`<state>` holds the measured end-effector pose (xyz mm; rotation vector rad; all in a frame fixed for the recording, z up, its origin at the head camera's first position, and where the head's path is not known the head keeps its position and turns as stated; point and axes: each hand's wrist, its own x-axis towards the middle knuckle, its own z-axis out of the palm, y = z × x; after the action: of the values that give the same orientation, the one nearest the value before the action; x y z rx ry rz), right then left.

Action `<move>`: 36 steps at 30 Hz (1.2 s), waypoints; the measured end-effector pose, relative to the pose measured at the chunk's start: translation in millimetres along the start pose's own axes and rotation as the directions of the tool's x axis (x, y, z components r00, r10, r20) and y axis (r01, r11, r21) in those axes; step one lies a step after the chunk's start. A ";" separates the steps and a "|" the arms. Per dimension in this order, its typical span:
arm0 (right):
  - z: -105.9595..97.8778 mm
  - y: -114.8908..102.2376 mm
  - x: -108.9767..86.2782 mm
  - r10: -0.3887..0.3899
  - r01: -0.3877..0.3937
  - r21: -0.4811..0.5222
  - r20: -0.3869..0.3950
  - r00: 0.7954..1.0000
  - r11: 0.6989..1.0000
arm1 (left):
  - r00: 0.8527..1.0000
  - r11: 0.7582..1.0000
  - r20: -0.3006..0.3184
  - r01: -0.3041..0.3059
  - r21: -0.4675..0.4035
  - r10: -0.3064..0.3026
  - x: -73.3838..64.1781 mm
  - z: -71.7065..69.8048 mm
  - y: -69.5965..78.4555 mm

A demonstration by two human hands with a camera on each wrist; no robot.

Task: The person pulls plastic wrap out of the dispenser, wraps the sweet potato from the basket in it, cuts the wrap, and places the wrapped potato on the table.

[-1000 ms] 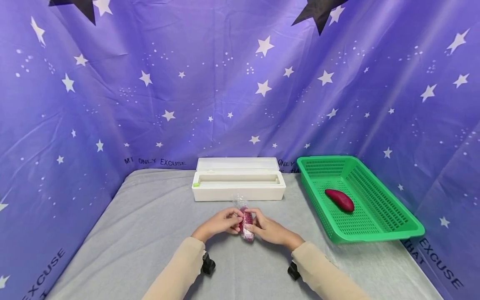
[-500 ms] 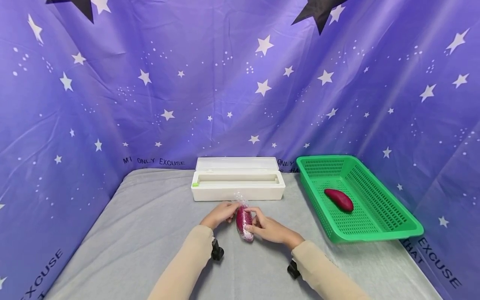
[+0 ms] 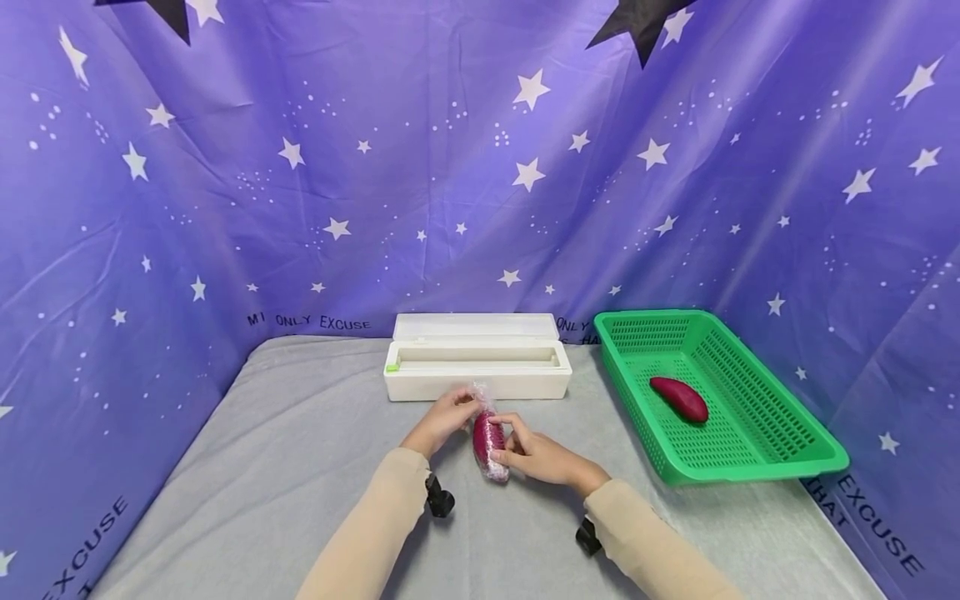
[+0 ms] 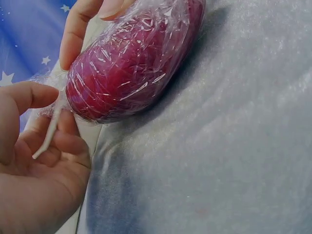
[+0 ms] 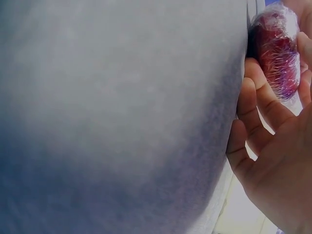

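A red-purple sweet potato (image 3: 489, 443) wrapped in clear cling film (image 4: 105, 61) lies lengthwise between my hands on the grey cloth. My right hand (image 3: 542, 454) holds it from the right, the index finger along its upper part and the thumb lower down. At the far end, my left hand (image 3: 444, 421) pinches the gathered film tail between thumb and fingers. A thin whitish strip (image 4: 49, 129) shows between those fingers in the left wrist view. The right wrist view has the wrapped sweet potato (image 5: 279, 53) beside the fingers of my right hand (image 5: 278, 151).
Just beyond my hands stands a long white cling film box (image 3: 480, 387), its lid raised. To the right, a green plastic basket (image 3: 750, 476) carries an unwrapped sweet potato (image 3: 680, 400). A purple starred curtain (image 3: 427, 167) surrounds the table (image 3: 300, 467).
My left hand has moved from the sweet potato's left side up to the film tail at its far end. My right hand has kept its place on the sweet potato.
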<state>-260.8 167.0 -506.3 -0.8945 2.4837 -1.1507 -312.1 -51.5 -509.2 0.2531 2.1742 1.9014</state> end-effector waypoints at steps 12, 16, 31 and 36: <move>0.3 1.3 -0.4 0.003 -0.003 0.009 -0.036 0.999 1.000 | 0.979 0.946 -0.023 -0.192 0.260 0.205 -13.0 1.2 2.5; 1.8 2.2 -1.0 -0.007 0.008 0.017 -0.062 0.998 1.000 | 0.963 0.906 0.007 -0.256 0.339 0.269 -19.6 2.3 2.8; -1.1 2.4 1.4 0.010 0.000 0.097 -0.100 0.995 0.995 | 0.909 0.812 0.189 -0.416 0.409 0.371 -34.1 -0.7 -1.5; -4.8 3.9 5.1 0.006 0.000 0.113 -0.053 0.999 0.994 | 0.904 0.826 0.207 -0.425 0.371 0.373 -35.3 -1.2 -2.2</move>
<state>-268.7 168.7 -506.0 -0.8388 2.4326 -1.3159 -278.6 -63.0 -508.8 0.9522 2.5619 1.5178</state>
